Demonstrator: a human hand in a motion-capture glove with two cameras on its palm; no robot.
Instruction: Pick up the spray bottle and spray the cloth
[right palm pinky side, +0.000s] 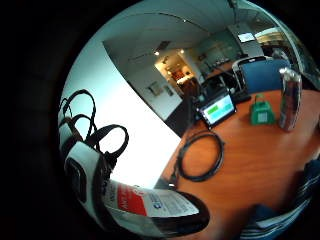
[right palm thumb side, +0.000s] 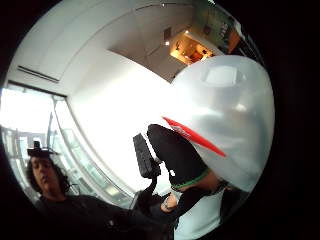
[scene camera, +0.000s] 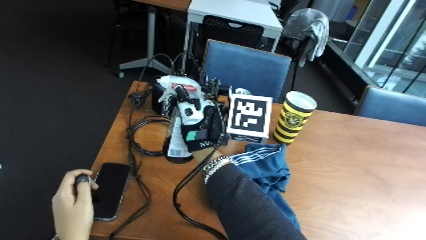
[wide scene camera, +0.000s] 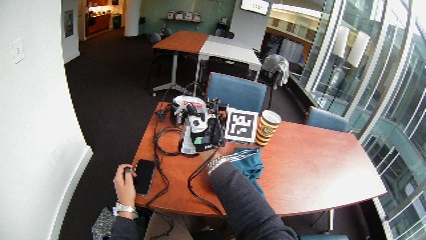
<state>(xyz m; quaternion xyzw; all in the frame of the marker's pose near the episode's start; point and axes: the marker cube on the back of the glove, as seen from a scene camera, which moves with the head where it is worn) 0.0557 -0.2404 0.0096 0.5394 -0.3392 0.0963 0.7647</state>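
Note:
My gloved right hand (scene camera: 200, 129) grips a white spray bottle (scene camera: 177, 142) with a red and white label, near the table's left part. Its white spray head (scene camera: 174, 82) points to the far side. I cannot tell whether its base touches the table. The bottle's label (right palm pinky side: 150, 204) lies close to the palm, and its translucent body (right palm thumb side: 225, 115) fills much of the thumb side view. The cloth (scene camera: 267, 165), blue with white stripes, lies crumpled on the table just right of my wrist, and a corner of the cloth (right palm pinky side: 300, 200) shows in the little finger side view.
A yellow and black cup (scene camera: 293, 117) stands behind the cloth. A coiled black cable (scene camera: 143, 135) lies left of the bottle. A bare left hand (scene camera: 73, 200) rests beside a black phone (scene camera: 110, 189) at the near left edge. A blue chair (scene camera: 246, 62) stands behind the table (scene camera: 359, 165).

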